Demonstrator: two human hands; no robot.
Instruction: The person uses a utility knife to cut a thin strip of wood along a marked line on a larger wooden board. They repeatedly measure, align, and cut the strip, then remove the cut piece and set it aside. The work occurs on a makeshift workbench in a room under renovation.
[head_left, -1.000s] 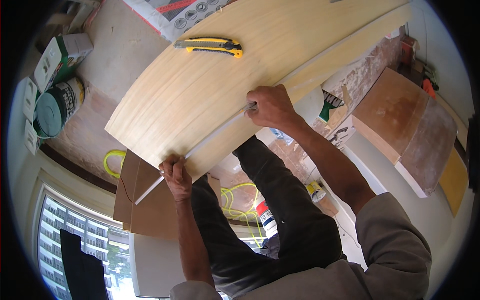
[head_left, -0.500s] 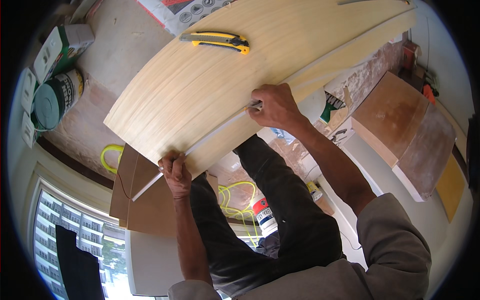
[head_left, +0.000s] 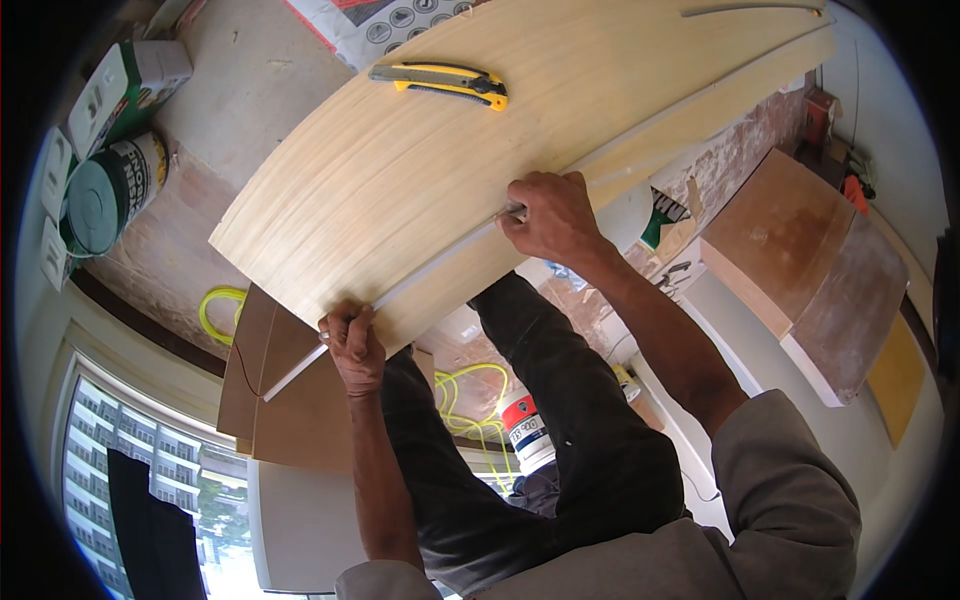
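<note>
From up here I see both hands set along a long pale straightedge (head_left: pixel 440 262) that lies across a light wooden veneer panel (head_left: pixel 420 170), running from the near left corner toward the far right. The left hand (head_left: pixel 352 345) sits at the panel's near edge, fingers curled and pinching the strip where it overhangs the board. The right hand (head_left: pixel 548 215) is farther along the strip, fingers closed down on it (something small may be tucked under the fingertips, but I cannot tell what).

I judge the step in hand to be lining up and pinning the straightedge on the panel, ahead of marking or cutting along it. A yellow utility knife (head_left: pixel 440 83) lies untouched on the far part of the panel, well apart from both hands.

The next move, as I read it, calls for one hand to keep firm downward pressure so the strip does not skate on the smooth veneer while the other reaches far for the knife. The panel overhangs its support on the near side, so pressing there could tip or flex it.

Off to the left stands a paint can (head_left: pixel 105 195); a brown cardboard sheet (head_left: pixel 290 400) lies below the panel's near corner.
</note>
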